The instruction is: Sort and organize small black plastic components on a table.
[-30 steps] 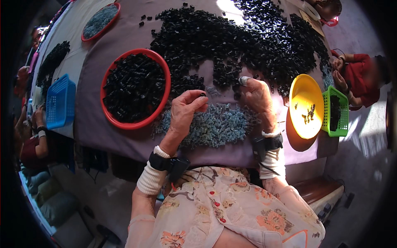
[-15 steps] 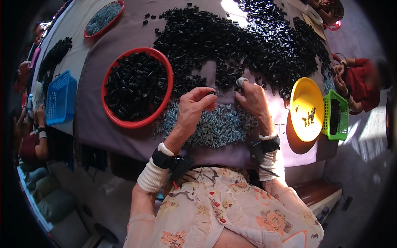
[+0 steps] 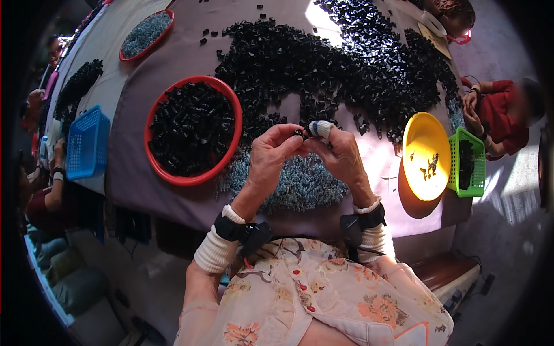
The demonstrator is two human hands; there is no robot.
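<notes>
My left hand point(image 3: 268, 158) pinches a small black plastic piece point(image 3: 299, 132) between thumb and fingertips. My right hand point(image 3: 344, 158), with a pale wrap on one finger, meets it there with fingers closed at the piece's right side. Whether a second tiny part sits in the right fingertips is too small to tell. Both hands are above a heap of small silvery-blue metal parts, seemingly springs point(image 3: 306, 187). Just beyond them spreads a large pile of similar black pieces point(image 3: 277, 63).
A red basin point(image 3: 196, 179) full of black pieces stands to the left. On the right are a yellow bowl point(image 3: 422, 185) with a few pieces and a green basket point(image 3: 477, 179). Farther left sit a blue basket point(image 3: 83, 167) and a red tray point(image 3: 171, 22). A person point(image 3: 502, 124) works at right.
My right hand has moved up from the pile and leftward, so its fingertips now meet those of my left hand at the black piece. The left hand stays nearly in place.
</notes>
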